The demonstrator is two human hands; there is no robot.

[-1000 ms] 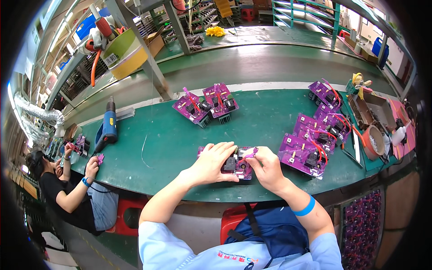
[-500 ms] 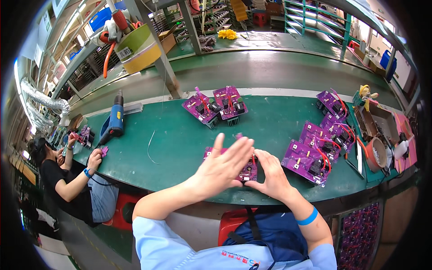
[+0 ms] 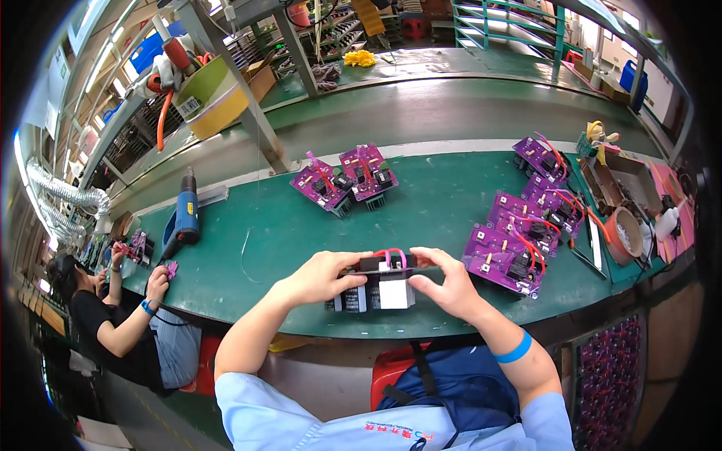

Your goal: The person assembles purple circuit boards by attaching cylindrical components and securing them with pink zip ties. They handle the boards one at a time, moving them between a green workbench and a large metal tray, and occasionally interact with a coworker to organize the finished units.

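Note:
Both my hands grip a circuit board (image 3: 387, 272) by its two ends, just above the near edge of the green table. It is tipped up on edge, so black cylindrical capacitors and a white block on its underside face me. Red and pink wires loop over its top edge. My left hand (image 3: 322, 276) pinches the left end between thumb and fingers. On the right end, my right hand (image 3: 445, 282) is closed the same way. Two purple circuit boards (image 3: 346, 177) stand beyond my hands, and several more purple boards (image 3: 508, 252) are grouped to the right.
A blue heat gun (image 3: 184, 214) lies at left, near a co-worker (image 3: 113, 308) seated at the table. Far right are a grey tray (image 3: 632, 184), an orange-rimmed cup (image 3: 624, 231) and tools. A metal post (image 3: 256, 120) carries a green-yellow holder (image 3: 210, 105).
My hands went from open over the flat board to gripping its ends. The board is now raised and turned on edge, showing its underside parts. The whole view shifted slightly.

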